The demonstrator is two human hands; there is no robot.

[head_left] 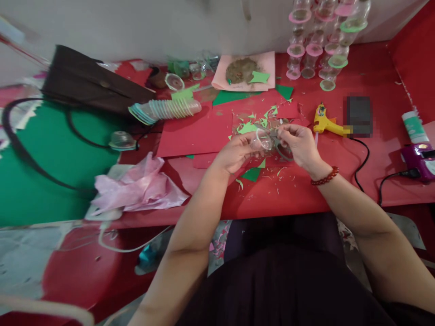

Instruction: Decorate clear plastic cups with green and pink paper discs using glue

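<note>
Step in hand: you are working on the clear plastic cup [261, 143] with both hands, above the scrap-strewn middle of the red worktop [282, 199] – close handwork at its rim, by the look of it.
Next move: seems to call for a steady left grip and small, light right-hand motions.
Left hand [235, 153]: partly closed, thumb and fingers around the cup.
Right hand [298, 144]: closed to a pinch on a greyish piece [273, 134] beside the cup; too blurred to name it.
Cup: between your hands, tilted, with green paper scraps [247, 127] near.
Around the cup: yellow glue gun [324, 123] between two and three o'clock; nested cups [166, 111] toward ten – pink bag [141, 185] between eight and nine.
</note>
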